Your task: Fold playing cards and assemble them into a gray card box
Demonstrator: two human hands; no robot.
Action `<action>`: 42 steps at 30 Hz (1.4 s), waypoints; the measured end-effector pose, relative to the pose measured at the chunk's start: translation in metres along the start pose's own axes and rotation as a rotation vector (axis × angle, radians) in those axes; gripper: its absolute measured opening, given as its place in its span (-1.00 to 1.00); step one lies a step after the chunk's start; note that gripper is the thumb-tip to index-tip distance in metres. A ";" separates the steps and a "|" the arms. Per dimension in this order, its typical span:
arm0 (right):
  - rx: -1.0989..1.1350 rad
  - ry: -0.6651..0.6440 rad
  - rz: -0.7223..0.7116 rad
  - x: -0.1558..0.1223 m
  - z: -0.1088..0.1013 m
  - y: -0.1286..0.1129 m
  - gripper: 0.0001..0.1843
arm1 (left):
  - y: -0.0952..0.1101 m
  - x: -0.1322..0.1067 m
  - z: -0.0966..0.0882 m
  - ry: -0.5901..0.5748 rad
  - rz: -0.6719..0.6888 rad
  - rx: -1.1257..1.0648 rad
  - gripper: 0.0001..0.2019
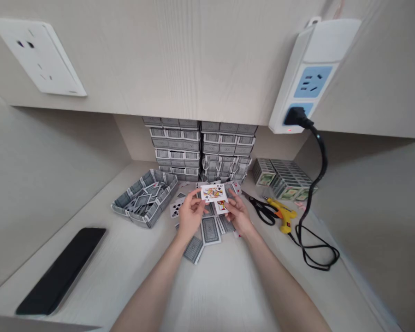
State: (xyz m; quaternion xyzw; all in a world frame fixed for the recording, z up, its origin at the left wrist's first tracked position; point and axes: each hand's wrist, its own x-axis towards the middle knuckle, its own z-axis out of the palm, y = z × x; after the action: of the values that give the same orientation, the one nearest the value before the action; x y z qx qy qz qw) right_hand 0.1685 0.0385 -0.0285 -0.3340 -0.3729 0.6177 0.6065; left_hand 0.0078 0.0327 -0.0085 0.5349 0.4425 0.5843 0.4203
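My left hand point(190, 214) pinches a face-up court card point(213, 192) by its left edge and lifts it above the desk. At its lower right, my right hand point(238, 214) has its fingers closed on a second face-up card point(222, 205). Under both hands lie several loose cards point(210, 229), mostly face down with grey patterned backs. Left of the hands stands a square tray point(122, 203) built of cards, with folded card pieces inside.
Stacks of card-built boxes point(200, 150) stand against the back wall. Packs of cards point(283, 177) lie at the right, near black scissors point(263, 210) and a yellow glue gun point(283, 214) whose black cord point(314, 249) runs to a power strip point(307, 78). A black phone point(64, 269) lies front left.
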 end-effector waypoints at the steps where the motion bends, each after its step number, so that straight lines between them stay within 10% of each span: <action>1: 0.004 -0.013 0.010 0.000 0.000 -0.001 -0.41 | 0.000 0.000 0.000 -0.024 -0.016 -0.003 -0.53; 11: 0.017 0.044 0.055 0.002 0.000 -0.003 -0.80 | -0.002 -0.006 0.003 -0.217 -0.022 0.275 -0.54; 17: -0.127 0.031 0.052 0.002 0.001 0.000 -0.77 | -0.002 -0.001 -0.002 -0.022 0.075 0.430 -0.64; 24: -0.309 0.029 0.040 -0.001 0.002 0.003 -0.69 | -0.011 0.004 -0.004 -0.182 0.040 0.391 -0.74; 31: -0.239 -0.010 0.082 0.000 -0.002 0.000 -0.67 | -0.012 0.008 -0.004 -0.045 -0.134 0.188 -0.70; 42: -0.271 0.044 0.058 -0.001 0.004 -0.001 -0.68 | -0.012 0.015 -0.018 -0.143 -0.114 0.336 -0.64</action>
State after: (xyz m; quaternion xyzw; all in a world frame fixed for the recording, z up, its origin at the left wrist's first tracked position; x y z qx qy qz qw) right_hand 0.1652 0.0375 -0.0255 -0.4369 -0.4299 0.5714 0.5457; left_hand -0.0112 0.0493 -0.0167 0.6117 0.5325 0.4379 0.3880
